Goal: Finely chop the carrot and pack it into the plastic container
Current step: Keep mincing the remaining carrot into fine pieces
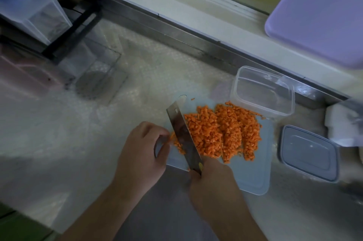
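Your two bare forearms come up from the bottom edge, nearest the lens. Your right hand [213, 183] is wrapped tight around the handle of a cleaver [183, 134], whose broad, flat steel blade has a small round hole near its far corner and runs away from you across the board, edge down along the left side of the carrot pile. Your left hand [142, 148] is curled beside the blade on its left, fingertips pinched on a few orange carrot bits at the board's left edge.

The diced carrot [222, 132] lies in a wide, loose heap of small, roughly cubic orange pieces, spread over the middle of a pale, translucent plastic cutting board [253, 179] with rounded corners. A few stray bits sit at the heap's far edge.

The plastic container [264, 91] stands at the board's far right corner, touching or just overlapping it: clear, thin-walled, rectangular with rounded corners, open and with no carrot visible inside. Its lid [308, 152], a flat greyish rectangle with a raised rim, lies on the counter just right of the board.

The counter [59, 122] looks pale, glossy and mottled, backed by a brushed metal strip. A smooth lilac tray [322, 10] fills the upper right; clear plastic bins [29, 10] sit blurred at upper left.
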Demonstrator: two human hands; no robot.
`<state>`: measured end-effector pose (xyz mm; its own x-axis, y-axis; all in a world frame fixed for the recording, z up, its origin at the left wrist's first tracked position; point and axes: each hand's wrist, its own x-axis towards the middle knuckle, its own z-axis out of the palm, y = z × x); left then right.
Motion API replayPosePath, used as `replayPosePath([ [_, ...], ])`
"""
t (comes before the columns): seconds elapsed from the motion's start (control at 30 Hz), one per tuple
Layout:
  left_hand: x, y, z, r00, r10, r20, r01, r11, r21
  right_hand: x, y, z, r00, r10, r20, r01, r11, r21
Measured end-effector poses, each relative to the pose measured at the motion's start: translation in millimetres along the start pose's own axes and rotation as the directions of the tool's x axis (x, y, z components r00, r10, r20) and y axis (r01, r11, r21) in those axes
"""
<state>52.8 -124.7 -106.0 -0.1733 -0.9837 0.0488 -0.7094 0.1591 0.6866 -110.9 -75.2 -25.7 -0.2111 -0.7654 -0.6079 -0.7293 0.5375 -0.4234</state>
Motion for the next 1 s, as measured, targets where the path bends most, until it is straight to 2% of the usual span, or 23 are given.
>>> replayPosePath([
  [0.43, -0.1, -8.3, 10.0, 0.996, 0.044, -0.077, -0.045, 0.999, -0.019, 5.3, -12.1, 8.2, 0.984, 0.132, 0.121, -0.116, 0.985, -0.128],
  [0.53, -0.7, -9.0, 10.2, 0.994, 0.065, -0.093, -0.067, 0.998, -0.019, 8.6, -14.2, 10.2, 0.989, 0.114, 0.090, -0.103, 0.987, -0.121],
  [0.73, -3.7, -13.1, 13.6, 0.989, 0.074, -0.127, -0.079, 0.996, -0.031, 9.3, -9.8, 15.0, 0.998, 0.051, -0.035, -0.050, 0.999, 0.012],
  [0.9, -4.7, -11.0, 9.5, 0.993, 0.023, -0.119, -0.036, 0.993, -0.108, 3.8, -3.1, 13.2, 0.999, 0.038, -0.023, -0.040, 0.998, -0.052],
  [1.0, -4.1, -9.4, 7.9, 0.992, 0.061, -0.109, -0.068, 0.996, -0.060, 5.4, -5.3, 15.6, 1.000, 0.016, -0.005, -0.017, 0.998, -0.062],
])
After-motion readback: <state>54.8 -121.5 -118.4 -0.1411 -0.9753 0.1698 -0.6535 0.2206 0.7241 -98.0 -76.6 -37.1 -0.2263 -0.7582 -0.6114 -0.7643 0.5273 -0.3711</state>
